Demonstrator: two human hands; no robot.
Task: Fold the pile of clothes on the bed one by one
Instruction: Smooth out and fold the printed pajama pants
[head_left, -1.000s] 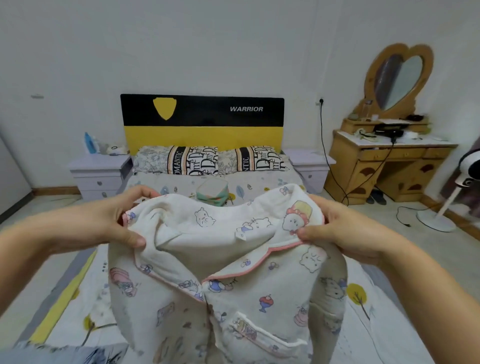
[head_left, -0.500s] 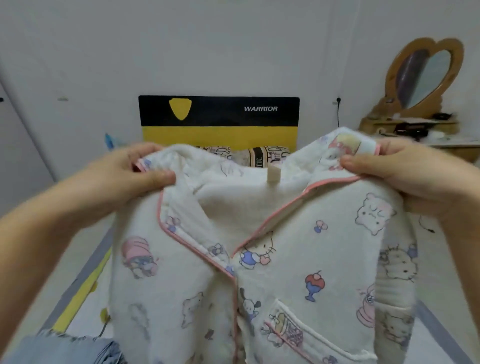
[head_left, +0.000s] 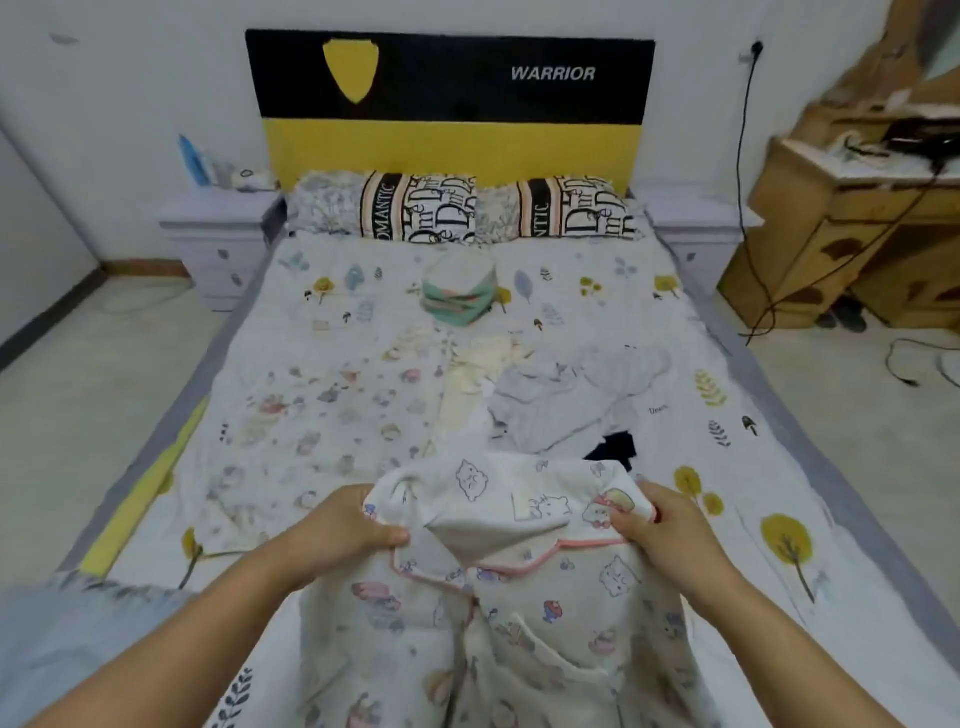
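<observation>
across the room the bed (head_left: 322, 332) fills the floor, its leaf-print sheet spread flat and the black and yellow headboard (head_left: 450, 104) against the wall. two lettered pillows (head_left: 467, 208) lie side by side touching the headboard. a wooden dresser (head_left: 852, 218) stands to the right, a pale nightstand (head_left: 218, 234) to the left. in the middle of the bed the pile (head_left: 545, 400) lies loose: a cartoon-print piece spread to the left, a cream one and a light grey one crumpled beside it, something black just at the near edge. a small folded green stack (head_left: 460, 293) sits well beyond the pile, nearer the pillows. at the foot of the bed the pyjama top (head_left: 519, 597) hangs from the person's grip, collar up, pink piping showing, its front pocket facing the viewer. the left hand (head_left: 343, 530) pinches the left shoulder of the top, thumb over the cloth; the right hand (head_left: 670, 525) grasps the right shoulder, fingers curled round the fabric.
</observation>
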